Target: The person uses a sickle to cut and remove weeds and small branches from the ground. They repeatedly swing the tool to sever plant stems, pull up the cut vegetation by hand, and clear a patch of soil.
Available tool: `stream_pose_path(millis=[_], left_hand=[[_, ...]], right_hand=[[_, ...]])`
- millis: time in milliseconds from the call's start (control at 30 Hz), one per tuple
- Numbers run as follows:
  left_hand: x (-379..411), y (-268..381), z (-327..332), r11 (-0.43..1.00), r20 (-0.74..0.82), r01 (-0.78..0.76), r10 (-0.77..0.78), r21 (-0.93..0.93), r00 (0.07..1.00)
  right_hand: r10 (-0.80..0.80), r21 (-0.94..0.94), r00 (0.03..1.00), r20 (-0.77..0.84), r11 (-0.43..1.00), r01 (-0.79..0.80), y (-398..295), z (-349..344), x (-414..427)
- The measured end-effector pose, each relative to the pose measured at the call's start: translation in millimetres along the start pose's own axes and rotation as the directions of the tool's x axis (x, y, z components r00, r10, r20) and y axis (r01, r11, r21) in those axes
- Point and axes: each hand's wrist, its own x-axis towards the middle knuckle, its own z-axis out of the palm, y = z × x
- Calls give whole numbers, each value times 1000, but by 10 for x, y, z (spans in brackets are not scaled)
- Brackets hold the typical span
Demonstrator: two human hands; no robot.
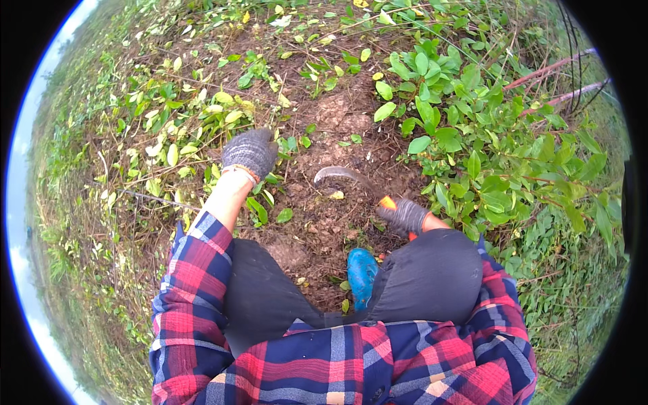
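Observation:
My right hand [402, 216], in a grey knitted glove, is closed around the orange handle [388, 203] of a sickle. The curved metal blade of the sickle [344, 173] reaches left over the bare soil, its tip bending down toward the ground. To the left, my left hand [249, 152] wears a matching glove with an orange-edged cuff. Its back faces up and the fingers are curled out of sight, so I cannot tell whether they hold anything. Pale, cut-looking leafy stems [223, 109] lie just beyond that hand, and a few green leaves [260, 207] show beneath the wrist.
A leafy green shrub [445, 131] stands close on the right, with reddish stems [549, 71] behind it. Brown soil [336, 119] strewn with dry twigs runs up the middle. My blue boot [362, 277] is planted below the sickle, between my bent knees.

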Motion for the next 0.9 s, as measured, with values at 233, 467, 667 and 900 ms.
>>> stream_pose_path(millis=[233,467,667,900], left_hand=[[64,-107,397,967,209,-219,189,128,959],[186,37,1140,795,507,-525,333,302,795],[367,7,1600,710,561,-614,370,343,741],[539,-21,1465,671,541,-596,331,441,773]], right_hand=[[-24,-142,997,-69,990,14,-2,-49,-36],[13,259,994,-109,966,15,80,130,-3],[-2,403,993,-120,914,51,271,73,-67],[-29,357,984,-176,930,91,219,9,-69]])
